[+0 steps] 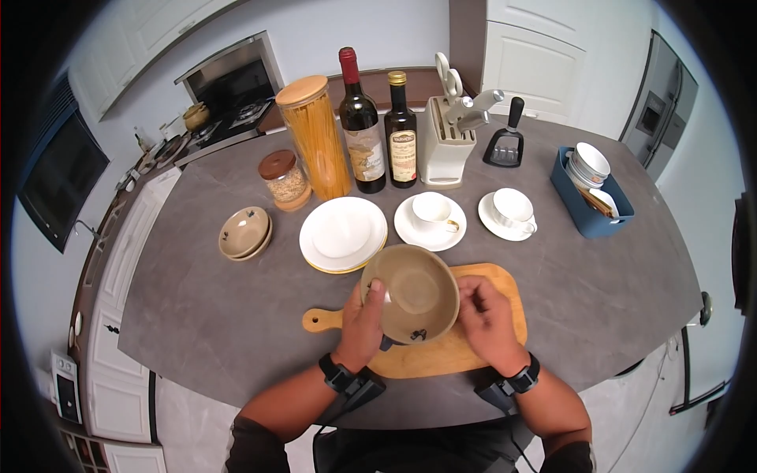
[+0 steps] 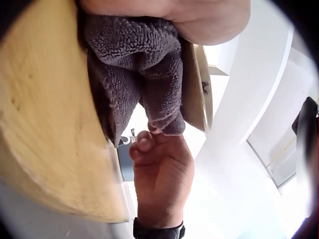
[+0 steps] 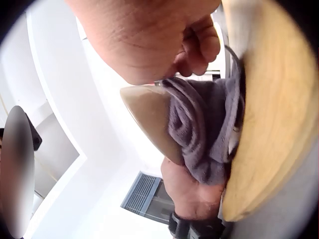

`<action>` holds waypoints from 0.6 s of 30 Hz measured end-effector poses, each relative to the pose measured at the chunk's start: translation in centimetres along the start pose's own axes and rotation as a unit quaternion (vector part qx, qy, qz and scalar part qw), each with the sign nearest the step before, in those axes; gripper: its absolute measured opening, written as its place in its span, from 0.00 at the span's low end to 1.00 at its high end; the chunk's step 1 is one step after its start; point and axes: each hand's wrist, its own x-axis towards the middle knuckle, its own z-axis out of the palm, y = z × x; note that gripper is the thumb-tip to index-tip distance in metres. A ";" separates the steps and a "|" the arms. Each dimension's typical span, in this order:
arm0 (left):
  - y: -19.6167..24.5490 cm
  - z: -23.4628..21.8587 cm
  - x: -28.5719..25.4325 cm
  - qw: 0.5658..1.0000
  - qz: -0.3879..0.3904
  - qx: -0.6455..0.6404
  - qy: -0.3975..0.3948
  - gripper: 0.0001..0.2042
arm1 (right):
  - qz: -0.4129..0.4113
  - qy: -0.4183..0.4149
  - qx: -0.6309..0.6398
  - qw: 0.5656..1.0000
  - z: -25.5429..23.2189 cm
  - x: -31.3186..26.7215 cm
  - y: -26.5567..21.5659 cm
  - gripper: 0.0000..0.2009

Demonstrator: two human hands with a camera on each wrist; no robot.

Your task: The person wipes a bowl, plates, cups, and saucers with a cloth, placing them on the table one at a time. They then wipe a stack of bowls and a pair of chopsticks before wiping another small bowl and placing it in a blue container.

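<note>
Head view: one beige bowl point(image 1: 414, 296), dark mark inside, tilted and held over a wooden cutting board point(image 1: 497, 347).

Left hand point(image 1: 363, 325): clamped on the bowl, thumb over the rim; remaining fingers hidden beneath.

Right hand point(image 1: 490, 322): at the bowl's right side, fingers curled close together; whether they pinch the cloth or the rim, cannot tell.

One grey cloth point(image 2: 134, 64), bunched against the underside of the bowl, seen in both wrist views.

Behind the board, left to right: two small bowls point(image 1: 243, 230), stacked; white plates point(image 1: 343, 235), stacked; two white cups point(image 1: 431, 210), each on a saucer.

Farther row: jar with brown lid point(image 1: 288, 185); tall jar of pasta point(image 1: 315, 134); bottle with red top point(image 1: 363, 130); bottle with gold cap point(image 1: 401, 138); knife block point(image 1: 448, 154), holding knives and scissors; black-handled tool point(image 1: 505, 148).

Far right: blue bin point(image 1: 593, 217) with stacked bowls inside.
</note>
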 end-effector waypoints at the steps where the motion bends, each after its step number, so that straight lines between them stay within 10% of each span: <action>1: 0.1 0.0 0.1 1.000 0.009 -0.002 0.009 0.23 | 0.054 -0.008 0.053 0.997 -0.7 0.2 -1.3 0.11; 10: -1.0 0.0 0.2 0.986 0.049 0.161 0.003 0.21 | -0.061 -0.051 -0.101 0.992 0.1 -0.1 -3.1 0.17; 18: -0.8 0.2 -0.2 0.984 0.072 0.157 -0.045 0.20 | 0.017 -0.039 -0.129 0.991 -1.2 0.3 -2.5 0.13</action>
